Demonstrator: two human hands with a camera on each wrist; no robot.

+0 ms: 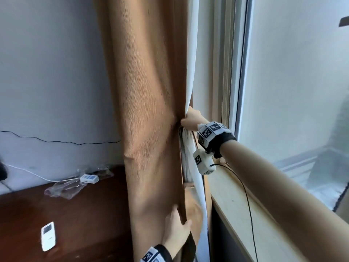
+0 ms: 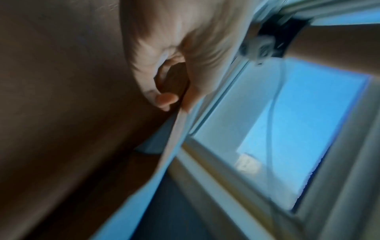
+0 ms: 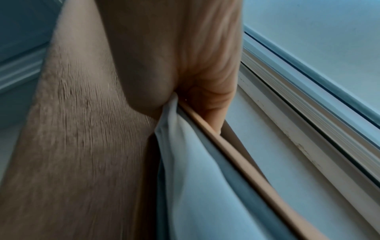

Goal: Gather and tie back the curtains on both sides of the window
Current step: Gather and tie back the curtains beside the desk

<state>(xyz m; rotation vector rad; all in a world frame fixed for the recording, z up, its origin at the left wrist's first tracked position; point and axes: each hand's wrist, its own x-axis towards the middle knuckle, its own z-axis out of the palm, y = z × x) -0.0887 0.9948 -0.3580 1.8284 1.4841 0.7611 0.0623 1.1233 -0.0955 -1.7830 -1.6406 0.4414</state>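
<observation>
Bunching the curtain [image 1: 151, 110]: right hand [image 1: 190, 120] clamped on its edge, left hand [image 1: 176, 229] clasping folds below, ready for tying.

Right hand [image 1: 190, 120] fingers buried in curtain [image 1: 149, 110] folds; left wrist view motion-blurred.

Black wristbands [image 1: 225, 142], white checker-marked camera blocks [image 1: 204, 162]

Tan ribbed curtain [image 1: 151, 110], white lining [image 1: 192, 53], dark brown desk [image 1: 85, 214], white remote [image 1: 48, 236]
</observation>
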